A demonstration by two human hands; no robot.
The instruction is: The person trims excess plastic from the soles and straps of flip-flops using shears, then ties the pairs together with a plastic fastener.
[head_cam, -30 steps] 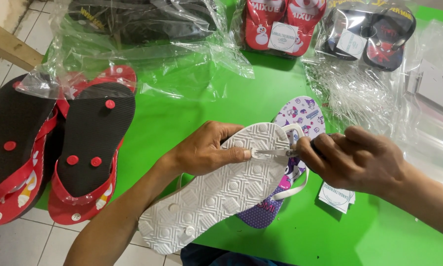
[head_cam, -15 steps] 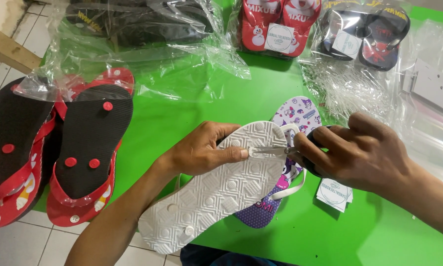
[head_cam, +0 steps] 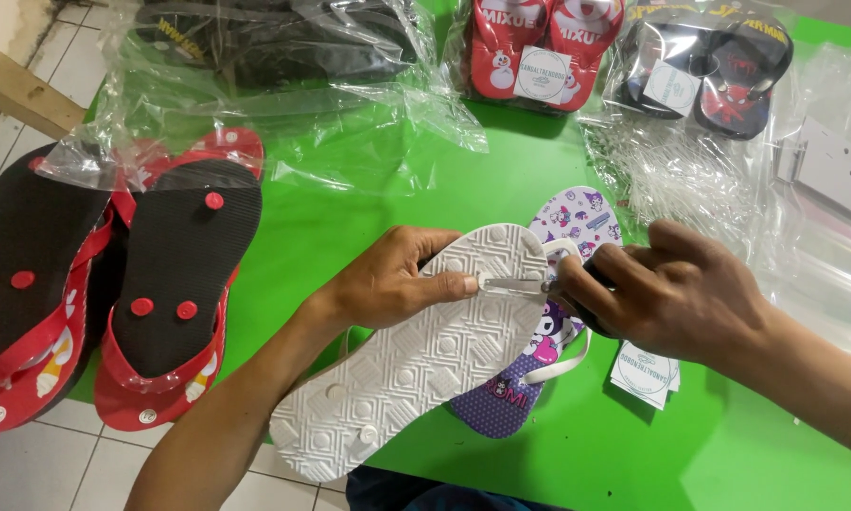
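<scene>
Left hand (head_cam: 402, 279): grasping the white flip-flop (head_cam: 416, 355) near its toe end — thumb pressed on the textured sole, fingers curled over the far edge.
Right hand (head_cam: 666, 293): clenched around a slim metal tool (head_cam: 515, 284), whose tip lies on the white sole just beside the left thumb.
White flip-flop: sole up, slanting across the near edge of the green worktop (head_cam: 368, 203), heel hanging past the edge.
Purple flip-flop (head_cam: 577, 222): printed side up (cartoon pattern), lying under the white one and partly covered by it; a white strap (head_cam: 562, 364) loops out beside it.
Paper tags (head_cam: 645, 374): a small stack on the worktop, just under the right wrist.
Left side: red-and-black flip-flops (head_cam: 175, 293), soles up, partly in clear plastic.
Far edge: bagged pairs — dark flip-flops (head_cam: 274, 43), red flip-flops (head_cam: 534, 43), black flip-flops (head_cam: 709, 71).
Clear bags (head_cam: 690, 175): crumpled, near the right hand.
</scene>
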